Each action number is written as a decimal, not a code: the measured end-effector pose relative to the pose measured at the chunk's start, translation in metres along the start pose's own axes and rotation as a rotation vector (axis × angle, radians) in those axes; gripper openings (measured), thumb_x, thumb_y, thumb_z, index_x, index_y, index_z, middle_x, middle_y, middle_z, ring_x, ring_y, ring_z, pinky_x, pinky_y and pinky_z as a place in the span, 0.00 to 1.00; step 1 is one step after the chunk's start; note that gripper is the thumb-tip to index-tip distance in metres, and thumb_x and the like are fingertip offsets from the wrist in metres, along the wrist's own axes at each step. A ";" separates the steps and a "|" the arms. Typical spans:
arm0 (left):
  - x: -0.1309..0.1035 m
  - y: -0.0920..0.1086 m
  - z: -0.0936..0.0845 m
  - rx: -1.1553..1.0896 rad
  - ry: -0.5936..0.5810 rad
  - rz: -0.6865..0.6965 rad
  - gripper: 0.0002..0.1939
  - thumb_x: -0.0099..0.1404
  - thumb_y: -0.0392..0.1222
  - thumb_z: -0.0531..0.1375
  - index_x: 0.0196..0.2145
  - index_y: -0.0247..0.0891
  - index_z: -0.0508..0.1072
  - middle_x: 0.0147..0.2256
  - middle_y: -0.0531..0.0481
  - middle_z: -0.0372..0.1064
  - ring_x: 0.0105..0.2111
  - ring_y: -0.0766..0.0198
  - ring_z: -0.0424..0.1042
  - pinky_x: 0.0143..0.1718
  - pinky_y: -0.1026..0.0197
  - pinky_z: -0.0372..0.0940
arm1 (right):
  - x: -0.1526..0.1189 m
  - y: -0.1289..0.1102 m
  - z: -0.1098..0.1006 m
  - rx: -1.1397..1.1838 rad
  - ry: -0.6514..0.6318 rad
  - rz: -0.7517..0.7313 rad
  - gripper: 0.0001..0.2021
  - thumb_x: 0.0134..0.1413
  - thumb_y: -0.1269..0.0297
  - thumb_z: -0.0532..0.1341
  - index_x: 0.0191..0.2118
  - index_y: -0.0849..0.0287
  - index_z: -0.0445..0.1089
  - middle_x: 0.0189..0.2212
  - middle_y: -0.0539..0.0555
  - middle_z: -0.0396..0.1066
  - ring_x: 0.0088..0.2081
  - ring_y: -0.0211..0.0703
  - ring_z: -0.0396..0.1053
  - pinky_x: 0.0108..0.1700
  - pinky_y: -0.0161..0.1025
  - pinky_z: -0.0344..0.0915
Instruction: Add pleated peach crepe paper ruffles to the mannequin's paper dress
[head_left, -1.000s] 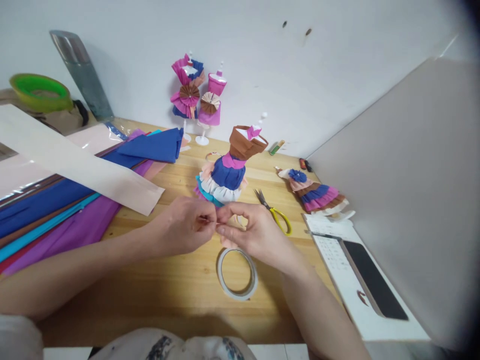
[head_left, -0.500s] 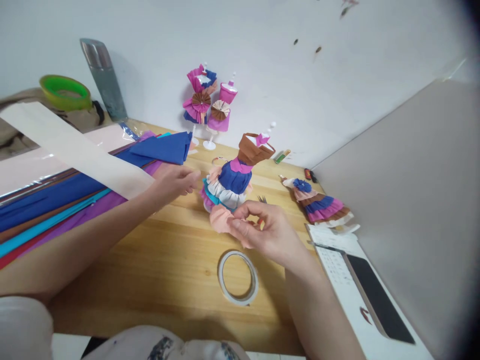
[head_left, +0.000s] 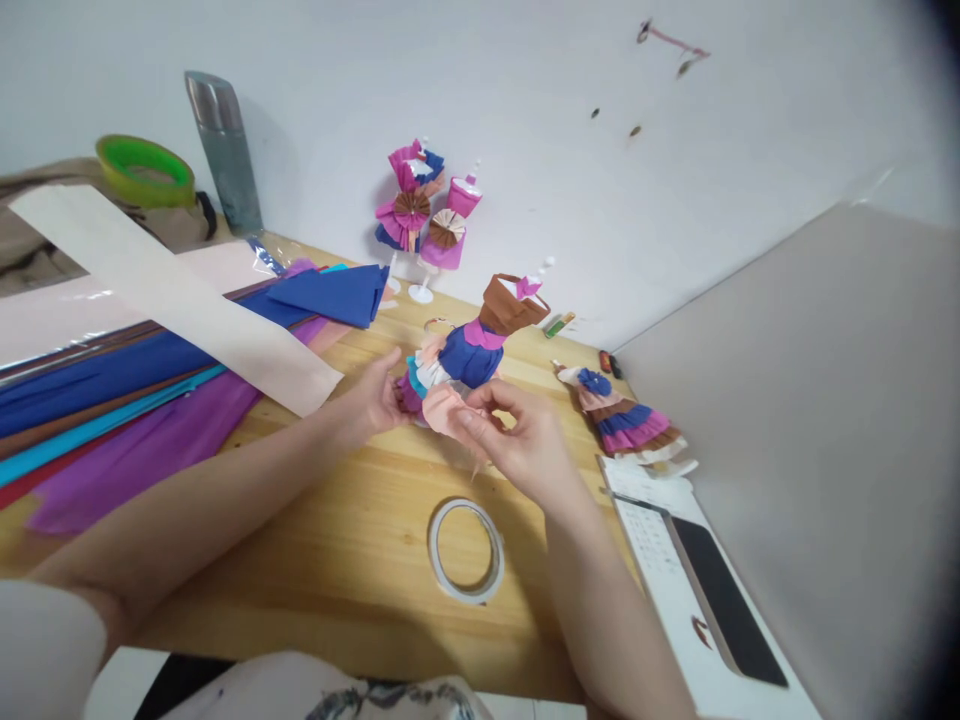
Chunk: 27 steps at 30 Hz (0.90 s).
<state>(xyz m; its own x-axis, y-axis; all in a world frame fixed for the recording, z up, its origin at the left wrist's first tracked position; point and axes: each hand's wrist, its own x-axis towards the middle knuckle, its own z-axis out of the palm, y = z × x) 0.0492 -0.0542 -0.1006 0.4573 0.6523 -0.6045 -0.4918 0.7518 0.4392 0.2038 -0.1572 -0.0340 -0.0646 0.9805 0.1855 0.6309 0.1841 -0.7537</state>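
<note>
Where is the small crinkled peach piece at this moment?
In the head view, the peach piece is near the centre, pinched in the right hand, in front of the brown-topped dress form and right of the left hand.

Lit softly, fairly brightly — glinting on plastic wrap point(head_left: 264, 256), shadowed across the near tabletop point(head_left: 405, 635). Slightly soft in detail, wide-angle stretched — blackened along the right edge.

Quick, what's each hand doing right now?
Left hand: at the small dress; can't tell whether it's gripping.
Right hand: closed, pinching peach paper.
</note>
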 end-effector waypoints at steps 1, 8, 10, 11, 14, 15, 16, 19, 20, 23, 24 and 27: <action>0.000 -0.002 0.001 -0.047 -0.031 0.016 0.22 0.71 0.54 0.50 0.35 0.34 0.73 0.25 0.46 0.73 0.25 0.59 0.73 0.31 0.58 0.70 | 0.002 0.001 0.001 0.001 -0.003 0.008 0.10 0.56 0.59 0.61 0.28 0.58 0.67 0.21 0.46 0.65 0.23 0.35 0.60 0.27 0.33 0.55; 0.008 -0.012 0.003 -0.252 -0.291 0.117 0.23 0.72 0.55 0.49 0.39 0.33 0.75 0.34 0.43 0.77 0.36 0.56 0.78 0.40 0.56 0.71 | 0.014 -0.003 0.003 -0.108 0.073 0.002 0.10 0.53 0.59 0.62 0.26 0.59 0.67 0.22 0.46 0.66 0.24 0.35 0.60 0.28 0.34 0.55; 0.012 -0.016 0.000 -0.262 -0.331 0.115 0.24 0.72 0.55 0.48 0.38 0.33 0.74 0.34 0.43 0.77 0.35 0.56 0.77 0.39 0.56 0.71 | 0.015 -0.007 0.004 -0.103 0.099 -0.005 0.11 0.54 0.59 0.62 0.26 0.58 0.66 0.21 0.46 0.65 0.23 0.34 0.59 0.28 0.33 0.54; 0.014 -0.018 -0.002 -0.250 -0.355 0.106 0.25 0.72 0.56 0.48 0.38 0.33 0.74 0.34 0.42 0.77 0.35 0.56 0.77 0.38 0.56 0.71 | 0.015 -0.009 0.005 -0.094 0.113 -0.007 0.11 0.54 0.59 0.62 0.26 0.58 0.65 0.20 0.45 0.64 0.23 0.34 0.59 0.27 0.33 0.54; 0.018 -0.026 -0.004 -0.204 -0.448 0.108 0.27 0.72 0.57 0.47 0.42 0.32 0.75 0.34 0.40 0.77 0.32 0.56 0.76 0.34 0.57 0.70 | 0.015 -0.011 0.008 -0.055 0.147 0.027 0.11 0.55 0.58 0.61 0.26 0.58 0.65 0.19 0.44 0.63 0.22 0.35 0.60 0.27 0.34 0.55; 0.018 -0.028 -0.003 -0.198 -0.468 0.119 0.25 0.72 0.56 0.48 0.45 0.32 0.75 0.34 0.41 0.77 0.32 0.57 0.76 0.33 0.58 0.70 | 0.016 -0.010 0.009 -0.044 0.160 0.040 0.11 0.55 0.58 0.61 0.26 0.57 0.65 0.19 0.45 0.63 0.22 0.35 0.60 0.27 0.34 0.55; 0.018 -0.029 -0.002 -0.196 -0.480 0.129 0.23 0.72 0.54 0.48 0.46 0.33 0.74 0.35 0.41 0.77 0.31 0.57 0.76 0.32 0.58 0.69 | 0.017 -0.009 0.010 -0.039 0.176 0.044 0.11 0.54 0.58 0.61 0.26 0.57 0.64 0.19 0.45 0.64 0.22 0.35 0.61 0.27 0.34 0.56; 0.017 -0.031 0.002 -0.213 -0.458 0.141 0.17 0.73 0.44 0.49 0.45 0.33 0.74 0.35 0.43 0.78 0.31 0.58 0.77 0.32 0.59 0.69 | 0.020 -0.004 0.013 -0.028 0.219 0.026 0.10 0.52 0.59 0.60 0.25 0.58 0.65 0.21 0.47 0.66 0.23 0.36 0.61 0.27 0.34 0.56; 0.016 -0.031 0.004 -0.229 -0.434 0.144 0.15 0.72 0.40 0.49 0.44 0.33 0.74 0.34 0.44 0.78 0.31 0.59 0.77 0.33 0.59 0.69 | 0.022 -0.002 0.013 -0.023 0.226 0.020 0.10 0.52 0.59 0.59 0.24 0.58 0.64 0.21 0.47 0.66 0.23 0.36 0.60 0.27 0.34 0.57; 0.015 -0.031 0.006 -0.293 -0.375 0.163 0.13 0.70 0.33 0.49 0.41 0.33 0.74 0.33 0.45 0.78 0.32 0.61 0.77 0.36 0.59 0.70 | 0.024 0.002 0.014 -0.009 0.235 0.021 0.10 0.50 0.58 0.59 0.23 0.58 0.64 0.20 0.48 0.65 0.23 0.36 0.59 0.27 0.34 0.57; 0.015 -0.032 0.006 -0.322 -0.372 0.168 0.13 0.69 0.32 0.50 0.41 0.33 0.74 0.32 0.46 0.77 0.32 0.61 0.77 0.38 0.60 0.70 | 0.024 0.002 0.015 -0.010 0.239 0.026 0.10 0.49 0.58 0.59 0.23 0.58 0.64 0.20 0.47 0.65 0.24 0.36 0.59 0.28 0.34 0.57; 0.012 -0.035 0.007 -0.404 -0.396 0.179 0.13 0.69 0.33 0.51 0.42 0.33 0.74 0.30 0.48 0.77 0.32 0.62 0.76 0.43 0.60 0.70 | 0.024 0.000 0.016 -0.015 0.248 0.052 0.10 0.48 0.58 0.60 0.24 0.58 0.65 0.19 0.47 0.63 0.23 0.36 0.58 0.28 0.34 0.56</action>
<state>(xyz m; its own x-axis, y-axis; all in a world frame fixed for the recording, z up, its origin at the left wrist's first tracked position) 0.0771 -0.0714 -0.1185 0.5445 0.8105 -0.2157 -0.7947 0.5808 0.1765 0.1897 -0.1324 -0.0402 0.1586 0.9415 0.2974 0.6403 0.1312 -0.7569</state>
